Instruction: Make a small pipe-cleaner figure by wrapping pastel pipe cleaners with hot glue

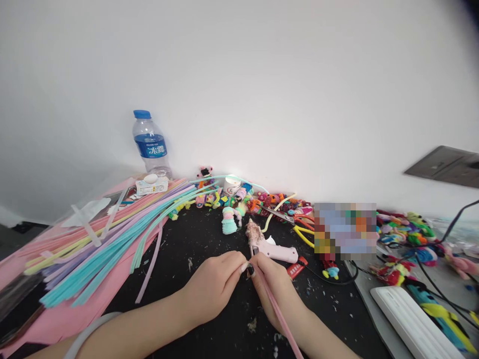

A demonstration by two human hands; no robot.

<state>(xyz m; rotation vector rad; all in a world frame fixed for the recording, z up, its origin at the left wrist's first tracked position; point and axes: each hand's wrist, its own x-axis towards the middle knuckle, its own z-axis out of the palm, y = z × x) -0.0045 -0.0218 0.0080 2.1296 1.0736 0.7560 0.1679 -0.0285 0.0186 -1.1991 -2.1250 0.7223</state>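
Note:
My left hand (215, 284) and my right hand (275, 286) meet over the black table top (194, 239), fingertips pinched together on the end of a pink pipe cleaner (279, 314). The stem runs back from the pinch along my right hand toward the lower edge of the view. A small dark bit sits at the pinch point; I cannot make out what it is. Just beyond my fingers lie a pink glue gun (275, 251) and a fuzzy beige tuft (253, 230).
A fan of pastel pipe cleaners (101, 239) lies on pink sheets at the left. A water bottle (150, 144) stands by the wall. Small fuzzy craft figures (232, 199), pliers and scissors (295, 222) line the back. Cables and a white keyboard (407, 319) sit at the right.

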